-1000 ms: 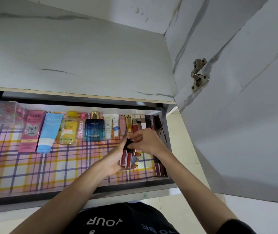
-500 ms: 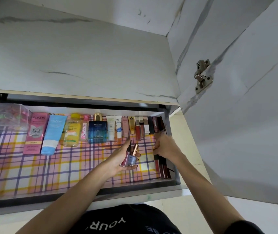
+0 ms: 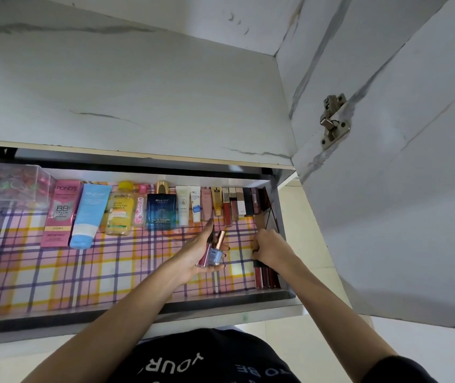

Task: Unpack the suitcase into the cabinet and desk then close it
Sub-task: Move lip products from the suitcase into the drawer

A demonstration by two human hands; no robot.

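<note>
Plaid-lined drawer (image 3: 55, 272), left hand (image 3: 190, 258) grip holding nail polish bottles (image 3: 215, 255), right hand (image 3: 269, 248) grip curled, hold unclear

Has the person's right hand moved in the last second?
Yes. The right hand has moved rightward, away from the small bottles in the left hand, and now sits by the drawer's right wall.

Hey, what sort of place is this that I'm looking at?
Likely a bedroom or dressing area at home: a drawer lined with plaid paper, a row of cosmetics along its back, and a cabinet door on a hinge beside it.
</note>
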